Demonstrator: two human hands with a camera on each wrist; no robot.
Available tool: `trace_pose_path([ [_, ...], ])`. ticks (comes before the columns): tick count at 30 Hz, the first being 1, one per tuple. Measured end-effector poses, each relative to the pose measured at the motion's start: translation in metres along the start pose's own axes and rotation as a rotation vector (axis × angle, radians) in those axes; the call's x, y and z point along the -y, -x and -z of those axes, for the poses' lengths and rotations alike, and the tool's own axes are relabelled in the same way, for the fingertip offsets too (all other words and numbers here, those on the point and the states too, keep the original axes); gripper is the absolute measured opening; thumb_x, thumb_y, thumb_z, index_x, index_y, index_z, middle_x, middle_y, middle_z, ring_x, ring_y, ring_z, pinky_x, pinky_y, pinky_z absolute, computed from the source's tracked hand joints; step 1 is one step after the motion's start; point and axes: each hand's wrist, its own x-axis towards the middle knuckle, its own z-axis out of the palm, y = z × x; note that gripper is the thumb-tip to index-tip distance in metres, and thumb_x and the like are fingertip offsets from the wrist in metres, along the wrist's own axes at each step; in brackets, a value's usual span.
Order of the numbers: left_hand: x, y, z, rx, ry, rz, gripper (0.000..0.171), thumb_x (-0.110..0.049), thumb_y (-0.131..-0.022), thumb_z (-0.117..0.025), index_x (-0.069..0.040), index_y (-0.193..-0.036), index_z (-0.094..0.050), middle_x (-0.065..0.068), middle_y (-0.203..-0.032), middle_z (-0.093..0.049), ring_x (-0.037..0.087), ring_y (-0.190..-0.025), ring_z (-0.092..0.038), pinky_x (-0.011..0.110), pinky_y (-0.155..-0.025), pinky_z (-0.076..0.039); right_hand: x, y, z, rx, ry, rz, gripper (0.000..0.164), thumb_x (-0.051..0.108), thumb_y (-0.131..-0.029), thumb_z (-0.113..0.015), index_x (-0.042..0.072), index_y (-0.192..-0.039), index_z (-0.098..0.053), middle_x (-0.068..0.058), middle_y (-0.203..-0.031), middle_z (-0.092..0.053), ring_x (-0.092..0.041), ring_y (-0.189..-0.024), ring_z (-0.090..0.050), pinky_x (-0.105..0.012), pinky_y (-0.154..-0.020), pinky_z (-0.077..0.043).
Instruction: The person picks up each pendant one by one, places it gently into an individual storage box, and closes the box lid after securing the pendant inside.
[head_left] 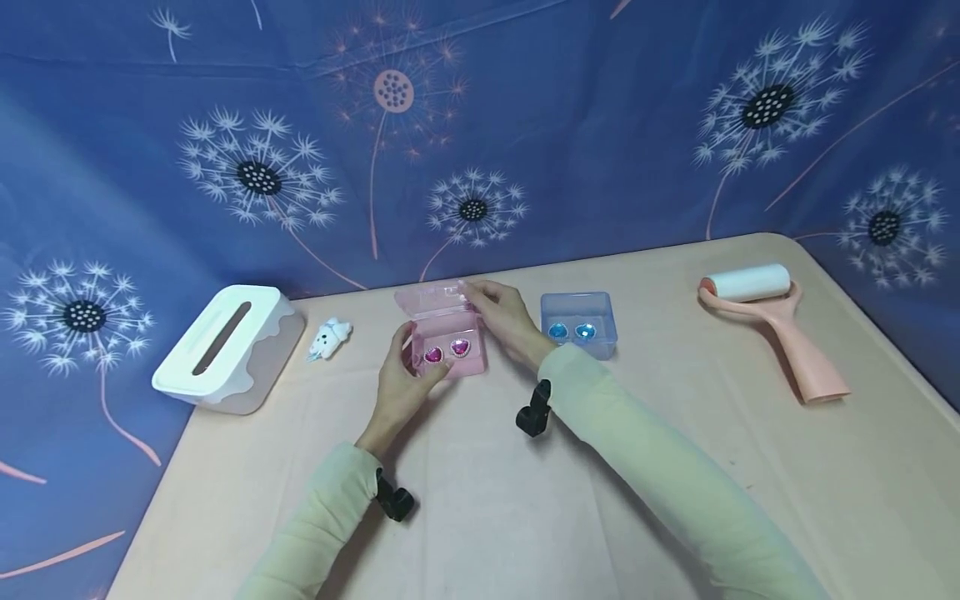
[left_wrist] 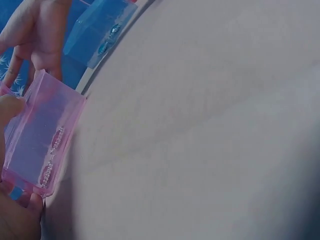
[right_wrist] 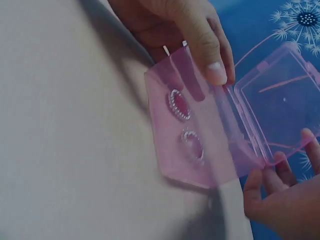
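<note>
A small see-through pink plastic box (head_left: 471, 363) stands with its hinged lid (head_left: 431, 298) raised. Inside lie two pink gems (head_left: 460, 347), each ringed with tiny sparkling stones, side by side. My left hand (head_left: 401, 379) grips the box at its left end, the thumb over the front wall. At the lid's right edge my right hand (head_left: 506, 317) holds on with thumb and fingertips, seen also in the right wrist view, where the fingers (right_wrist: 287, 170) lie along the lid's rim. Just right of that hand is a blue see-through box (head_left: 577, 304) with two blue gems (head_left: 586, 332) inside.
At the left stands a tissue box (head_left: 217, 333) with a white slotted top. Near it lies a small white toy figure (head_left: 328, 339). A pink-handled lint roller (head_left: 772, 317) lies at the far right. A blue dandelion-print cloth (head_left: 585, 167) hangs behind the table (head_left: 510, 500).
</note>
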Motion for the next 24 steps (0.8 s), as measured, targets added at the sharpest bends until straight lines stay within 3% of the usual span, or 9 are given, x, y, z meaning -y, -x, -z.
trace_pose_path([
  [5, 0.001, -0.001, 0.001, -0.020, 0.040, 0.037, 0.093, -0.011, -0.078, -0.081, -0.009, -0.151, -0.024, 0.011, -0.157, -0.029, 0.031, -0.142, -0.036, 0.039, -0.114, -0.036, -0.007, 0.004, 0.008, 0.087, -0.018, -0.022, 0.038, 0.029, -0.095, -0.063, 0.005, -0.124, -0.062, -0.011, -0.126, -0.059, -0.030, -0.119, -0.055, -0.045, -0.106, -0.045],
  [10, -0.001, -0.003, 0.001, -0.012, 0.058, 0.066, 0.091, -0.009, -0.077, -0.080, -0.007, -0.150, -0.026, 0.011, -0.153, -0.036, 0.026, -0.140, -0.039, 0.036, -0.114, -0.037, -0.012, 0.006, 0.017, 0.172, -0.061, -0.066, 0.039, 0.018, -0.095, -0.061, 0.007, -0.132, -0.057, -0.008, -0.135, -0.054, -0.020, -0.112, -0.052, -0.040, -0.108, -0.043],
  [16, -0.002, -0.005, 0.002, 0.010, 0.114, 0.025, 0.072, -0.015, -0.090, -0.068, -0.006, -0.149, -0.028, 0.016, -0.149, -0.041, 0.031, -0.137, -0.042, 0.039, -0.111, -0.040, -0.021, 0.010, 0.017, 0.252, -0.069, -0.058, 0.052, -0.007, -0.086, -0.059, 0.000, -0.137, -0.050, -0.015, -0.148, -0.043, -0.028, -0.136, -0.043, -0.038, -0.112, -0.039],
  [19, 0.000, -0.005, 0.001, 0.009, 0.130, -0.007, 0.063, -0.016, -0.095, -0.061, -0.004, -0.148, -0.029, 0.015, -0.152, -0.036, 0.030, -0.141, -0.037, 0.037, -0.112, -0.038, -0.028, 0.012, 0.014, 0.230, -0.036, -0.028, 0.057, -0.011, -0.083, -0.062, 0.000, -0.137, -0.050, -0.018, -0.147, -0.044, -0.032, -0.137, -0.043, -0.037, -0.111, -0.041],
  [24, 0.000, -0.005, -0.001, 0.006, 0.106, -0.015, 0.063, -0.010, -0.095, -0.061, -0.003, -0.148, -0.028, 0.017, -0.152, -0.036, 0.031, -0.141, -0.038, 0.037, -0.111, -0.039, -0.034, 0.014, 0.012, 0.176, 0.014, 0.007, 0.056, -0.008, -0.083, -0.067, 0.005, -0.135, -0.054, -0.017, -0.143, -0.048, -0.031, -0.136, -0.045, -0.036, -0.111, -0.041],
])
